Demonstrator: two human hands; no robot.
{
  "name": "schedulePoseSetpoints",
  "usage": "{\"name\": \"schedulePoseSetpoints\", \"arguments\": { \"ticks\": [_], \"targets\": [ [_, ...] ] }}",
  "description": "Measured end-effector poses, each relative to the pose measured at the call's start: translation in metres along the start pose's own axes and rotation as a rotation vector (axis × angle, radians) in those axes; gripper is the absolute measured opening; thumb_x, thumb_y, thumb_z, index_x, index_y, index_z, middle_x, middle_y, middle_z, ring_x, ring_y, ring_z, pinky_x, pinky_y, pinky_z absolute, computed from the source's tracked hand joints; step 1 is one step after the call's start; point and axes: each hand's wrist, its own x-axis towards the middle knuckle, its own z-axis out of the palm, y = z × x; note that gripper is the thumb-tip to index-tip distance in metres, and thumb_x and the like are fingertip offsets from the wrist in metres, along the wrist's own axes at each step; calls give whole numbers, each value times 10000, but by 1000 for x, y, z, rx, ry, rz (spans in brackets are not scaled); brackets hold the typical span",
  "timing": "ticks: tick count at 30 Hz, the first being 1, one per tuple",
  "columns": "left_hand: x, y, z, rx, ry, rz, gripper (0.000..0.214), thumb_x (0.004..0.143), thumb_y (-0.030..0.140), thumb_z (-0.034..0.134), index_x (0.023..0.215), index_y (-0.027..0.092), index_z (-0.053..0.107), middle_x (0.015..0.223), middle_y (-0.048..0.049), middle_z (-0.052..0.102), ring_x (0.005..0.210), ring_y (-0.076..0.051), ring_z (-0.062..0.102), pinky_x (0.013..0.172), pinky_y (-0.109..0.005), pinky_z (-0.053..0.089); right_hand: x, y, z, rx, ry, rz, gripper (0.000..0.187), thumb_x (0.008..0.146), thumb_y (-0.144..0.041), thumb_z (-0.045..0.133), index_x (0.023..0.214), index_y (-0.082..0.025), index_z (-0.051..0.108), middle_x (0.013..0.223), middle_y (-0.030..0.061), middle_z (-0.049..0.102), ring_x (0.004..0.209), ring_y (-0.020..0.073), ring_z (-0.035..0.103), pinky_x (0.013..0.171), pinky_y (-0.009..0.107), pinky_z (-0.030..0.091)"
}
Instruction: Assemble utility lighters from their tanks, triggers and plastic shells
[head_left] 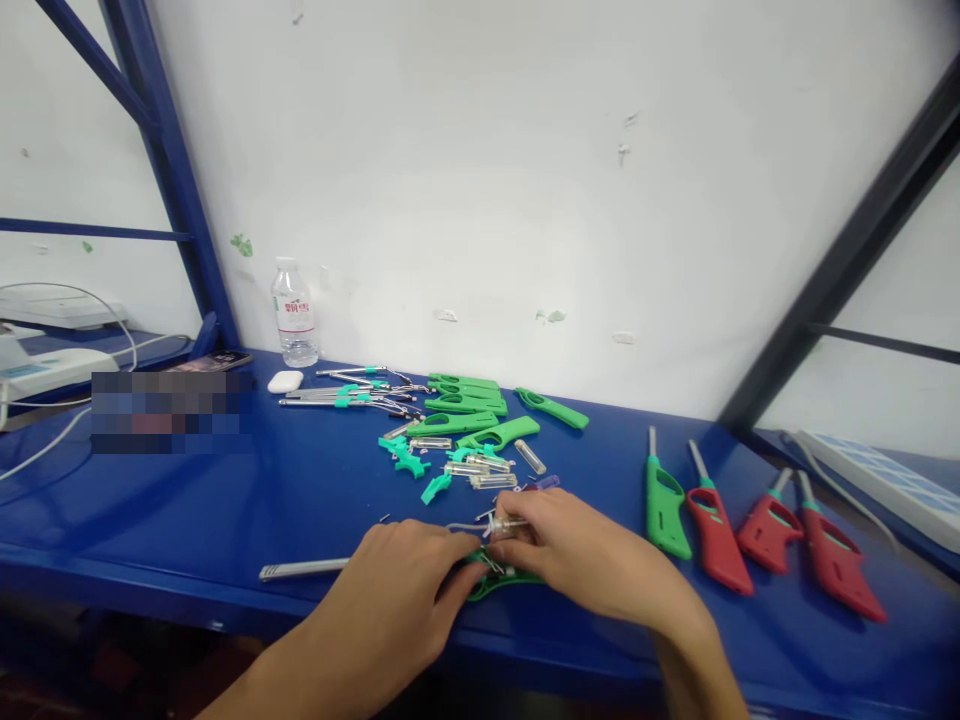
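My left hand [401, 590] is closed on a partly assembled lighter at the table's front edge. Its green shell half [486, 588] shows beneath my fingers, and a silver metal tube [304, 569] sticks out to the left. In my right hand [577, 550], thumb and fingers pinch a small clear fuel tank [510, 524] with a thin tube, just above the shell. Fingers cover most of the shell's inside. Beyond my hands lie several loose clear tanks [493, 481], teal triggers [436, 488] and a purple-handled tool [546, 483], partly hidden by my right hand.
Green shell halves [461, 424] and metal tubes with wires [330, 399] lie toward the wall. A water bottle [295, 315] and a white case [285, 381] stand back left. One green lighter [665, 505] and several red lighters [716, 540] lie right, near a dark post [832, 250].
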Motion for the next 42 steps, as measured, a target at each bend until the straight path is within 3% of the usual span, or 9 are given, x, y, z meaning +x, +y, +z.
{"name": "schedulePoseSetpoints", "arguments": {
  "ticks": [22, 27, 42],
  "targets": [
    [2, -3, 2, -24, -10, -32, 252, 1062, 249, 537, 985, 269, 776, 927, -11, 819, 828, -244, 765, 695, -310, 416, 0, -3, 1, -14, 5, 41, 230, 993, -278, 590, 779, -228, 525, 719, -36, 579, 660, 145, 475, 578, 275, 290],
    [1, -3, 1, -27, 20, -30, 238, 1054, 247, 552, 1004, 281, 782, 917, -5, 820, 823, -235, 764, 696, -300, 425, -1, -1, 2, -25, 28, 60, 136, 979, -254, 609, 862, -234, 542, 796, -29, 629, 686, 153, 523, 608, 279, 311],
    [2, -1, 1, -2, -17, -34, 265, 1079, 256, 492, 1009, 267, 748, 918, -18, 813, 859, -262, 781, 702, -315, 434, -1, 0, -2, -42, 48, 50, 188, 1009, -354, 624, 871, -240, 569, 790, -25, 638, 729, 177, 548, 637, 287, 330]
  ]
}}
